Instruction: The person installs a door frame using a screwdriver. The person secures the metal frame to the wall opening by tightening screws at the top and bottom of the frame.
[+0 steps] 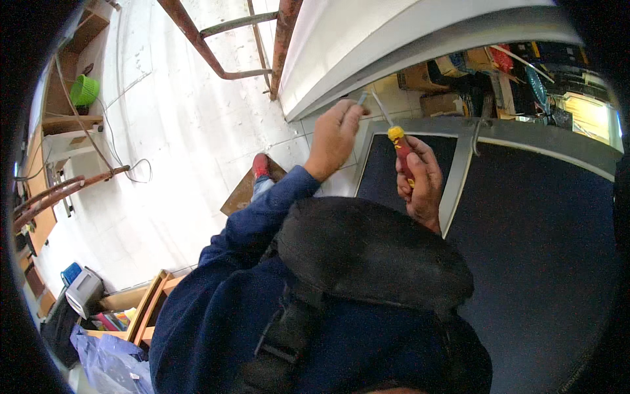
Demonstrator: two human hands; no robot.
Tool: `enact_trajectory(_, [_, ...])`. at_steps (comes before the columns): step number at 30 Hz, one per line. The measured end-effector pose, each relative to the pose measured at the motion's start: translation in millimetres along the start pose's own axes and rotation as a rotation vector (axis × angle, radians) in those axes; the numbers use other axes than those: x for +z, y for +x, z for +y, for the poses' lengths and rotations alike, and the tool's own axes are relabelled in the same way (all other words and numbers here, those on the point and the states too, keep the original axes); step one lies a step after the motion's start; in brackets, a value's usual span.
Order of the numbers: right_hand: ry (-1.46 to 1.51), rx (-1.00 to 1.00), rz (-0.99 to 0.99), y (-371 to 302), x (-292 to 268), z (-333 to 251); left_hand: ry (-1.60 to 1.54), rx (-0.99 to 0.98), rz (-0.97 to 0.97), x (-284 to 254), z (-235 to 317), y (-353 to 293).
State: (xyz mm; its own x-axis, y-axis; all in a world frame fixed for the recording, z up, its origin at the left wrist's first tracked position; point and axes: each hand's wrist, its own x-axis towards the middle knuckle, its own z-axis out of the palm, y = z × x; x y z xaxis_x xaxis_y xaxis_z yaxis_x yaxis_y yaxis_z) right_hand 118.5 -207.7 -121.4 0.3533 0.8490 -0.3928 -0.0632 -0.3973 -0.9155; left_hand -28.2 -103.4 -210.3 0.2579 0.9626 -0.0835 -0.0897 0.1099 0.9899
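Note:
My right hand (pixel 423 180) is wrapped round the red and yellow handle of a screwdriver (pixel 401 155). Its metal blade points up and to the left, toward the fingertips of my left hand (pixel 333 138). Those fingers are closed in a pinch, and a small pale blue-grey piece (pixel 362 98) sticks out from them, apart from the screwdriver's tip; its kind is too small to tell. Behind both hands stands a grey metal door frame (pixel 462 157) with dark panels (pixel 538 223). A hook-like metal latch (pixel 481 134) sits on its top edge.
A white wall edge (pixel 367 59) rises ahead, beside a rusty metal frame (pixel 282 46). Past the door lies a cluttered heap of boxes (pixel 440 104). A green basket (pixel 84 90) and cables are at far left. My red shoe (pixel 261 165) stands on a brown board (pixel 237 197).

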Motion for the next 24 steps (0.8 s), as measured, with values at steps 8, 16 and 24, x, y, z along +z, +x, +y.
enact_trajectory(8, [0.126, 0.009, 0.066, -4, 7, 25, -0.576, -0.319, -0.126, 8, -33, 24])
enact_trajectory(16, [0.099, 0.010, 0.038, -6, 9, 25, -0.652, -0.346, -0.079, 28, -29, 35])
enact_trajectory(24, [0.091, -0.036, 0.021, -3, 1, 33, -0.725, -0.368, -0.002, 36, -29, 30])
